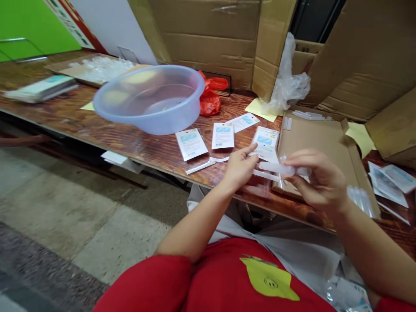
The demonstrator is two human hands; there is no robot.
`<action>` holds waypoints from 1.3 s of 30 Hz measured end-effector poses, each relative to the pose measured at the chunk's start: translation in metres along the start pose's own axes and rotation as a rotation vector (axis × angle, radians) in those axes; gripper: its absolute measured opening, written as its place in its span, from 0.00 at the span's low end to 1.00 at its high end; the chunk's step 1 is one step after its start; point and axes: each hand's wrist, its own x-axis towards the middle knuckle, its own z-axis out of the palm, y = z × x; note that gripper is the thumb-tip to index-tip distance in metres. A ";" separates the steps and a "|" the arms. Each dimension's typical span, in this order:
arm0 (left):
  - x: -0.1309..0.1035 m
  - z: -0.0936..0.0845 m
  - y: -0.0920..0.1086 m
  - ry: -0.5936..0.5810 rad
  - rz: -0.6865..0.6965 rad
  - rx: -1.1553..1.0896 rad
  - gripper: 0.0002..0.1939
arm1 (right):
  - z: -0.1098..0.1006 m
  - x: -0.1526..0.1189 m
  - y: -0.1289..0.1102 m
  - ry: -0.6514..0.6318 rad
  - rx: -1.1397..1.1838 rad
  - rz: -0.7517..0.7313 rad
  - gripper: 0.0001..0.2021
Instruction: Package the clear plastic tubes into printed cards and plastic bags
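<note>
My left hand (239,168) is closed at the left edge of a printed card (267,152), with thumb and forefinger pinching it. Right behind that card lies a small stack of similar cards (265,135). My right hand (320,180) is closed around whitish, translucent plastic tubes (277,168), slightly blurred, whose ends point toward my left hand. Below the hands, a thin white strip (266,175) runs along the table edge. More packaged cards (191,144) lie to the left of my left hand.
A cardboard tray (312,141) holding clear tubes (360,200) is at the right. A translucent blue basin (165,117) stands left, beside a red plastic bag (211,99). Farther left are a stack of cards (42,88) and a tray of clear plastic (100,67). Cardboard (211,41) walls the back.
</note>
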 end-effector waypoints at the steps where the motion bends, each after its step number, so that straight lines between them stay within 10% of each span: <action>1: -0.001 -0.001 -0.001 0.000 0.019 -0.001 0.31 | 0.005 0.001 0.001 -0.038 0.003 -0.035 0.17; 17: -0.011 0.001 0.007 -0.060 -0.088 -0.279 0.31 | 0.029 -0.010 0.002 -0.142 -0.281 -0.198 0.27; 31: -0.017 0.005 0.009 -0.037 -0.026 -0.188 0.34 | 0.006 -0.002 0.030 -0.312 0.065 0.526 0.31; 39: -0.024 0.003 0.006 -0.034 0.221 0.067 0.27 | 0.019 -0.010 0.028 -0.128 -0.007 0.399 0.18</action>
